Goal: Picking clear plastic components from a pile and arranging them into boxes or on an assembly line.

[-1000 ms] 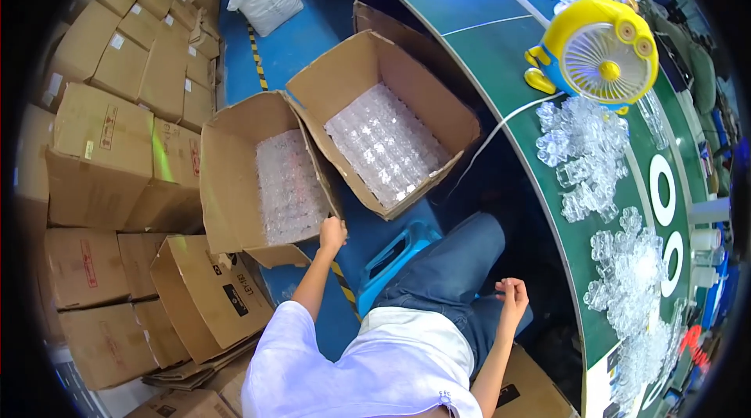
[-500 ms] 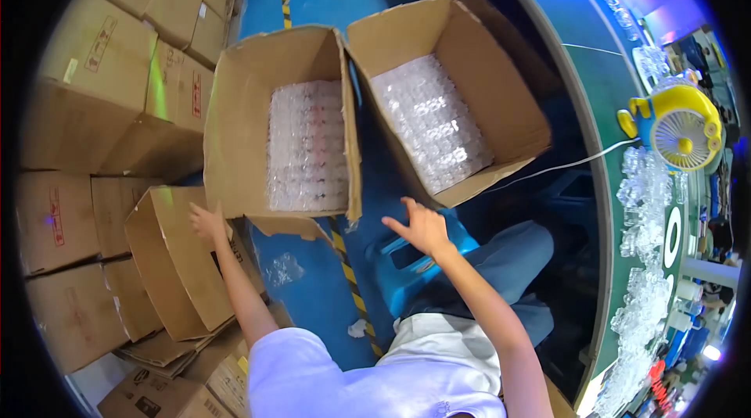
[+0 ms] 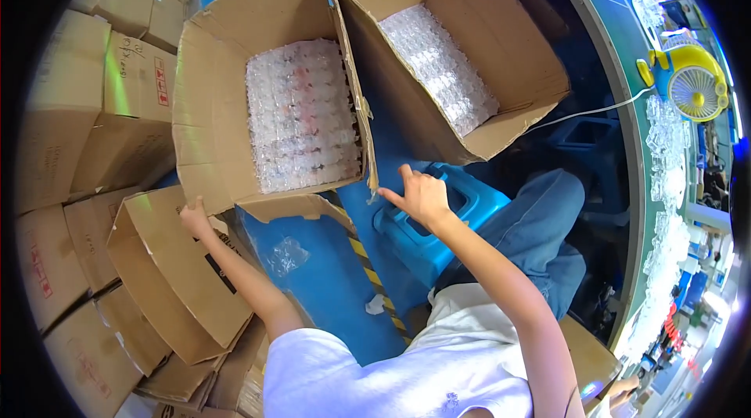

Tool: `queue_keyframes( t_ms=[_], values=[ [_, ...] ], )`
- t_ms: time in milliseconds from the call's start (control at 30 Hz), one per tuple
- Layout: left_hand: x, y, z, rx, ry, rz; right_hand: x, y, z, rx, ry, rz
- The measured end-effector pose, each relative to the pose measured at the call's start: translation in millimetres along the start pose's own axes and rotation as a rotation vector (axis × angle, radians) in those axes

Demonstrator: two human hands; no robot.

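Note:
An open cardboard box (image 3: 215, 117) stands before me, with rows of clear plastic-wrapped pieces (image 3: 301, 117) packed in its bottom. At its near left corner my left hand (image 3: 197, 220) is closed on the cardboard edge. Beyond the near right corner, my right hand (image 3: 425, 199) is open, thumb stretched toward the box's torn edge and fingers partly curled. Whether that thumb touches the cardboard I cannot tell. To the right, a second open cardboard box (image 3: 508, 50) leans close against the first and holds similar clear wrapped pieces (image 3: 438, 66).
Stacked cardboard boxes (image 3: 62, 129) line the left side, with an open empty carton (image 3: 176, 261) beside my left forearm. A blue plastic stool (image 3: 422, 250) is near my knee. On the right, a workbench (image 3: 640, 261) carries clear plastic pieces and a yellow fan (image 3: 695, 89). Plastic scrap (image 3: 287, 256) lies on the floor.
My left hand has gone from spread fingers to a grip on the box corner. The left box appears larger and farther left in view. My right hand keeps nearly the same pose.

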State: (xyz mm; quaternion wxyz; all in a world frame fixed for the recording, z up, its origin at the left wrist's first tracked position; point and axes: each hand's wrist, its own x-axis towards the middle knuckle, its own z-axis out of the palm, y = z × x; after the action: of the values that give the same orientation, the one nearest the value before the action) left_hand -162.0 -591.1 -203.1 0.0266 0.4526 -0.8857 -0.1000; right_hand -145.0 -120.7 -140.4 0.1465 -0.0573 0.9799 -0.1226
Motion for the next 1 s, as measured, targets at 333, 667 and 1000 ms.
queue_keyframes(
  t_ms=[333, 667, 1000],
  values=[
    [-24.8, 2.7, 4.2, -0.017, 0.239, 0.047, 5.3, -53.6, -2.3, 0.025, -0.097, -0.048],
    [-19.2, 7.1, 4.9, -0.057, 0.184, 0.138, 8.1, -15.5, 4.4, -0.026, 0.046, 0.057],
    [-139.1, 81.6, -5.2, 0.016, 0.092, 0.357, -5.1, 46.3, 13.4, 0.086, 0.084, 0.059]
  ],
)
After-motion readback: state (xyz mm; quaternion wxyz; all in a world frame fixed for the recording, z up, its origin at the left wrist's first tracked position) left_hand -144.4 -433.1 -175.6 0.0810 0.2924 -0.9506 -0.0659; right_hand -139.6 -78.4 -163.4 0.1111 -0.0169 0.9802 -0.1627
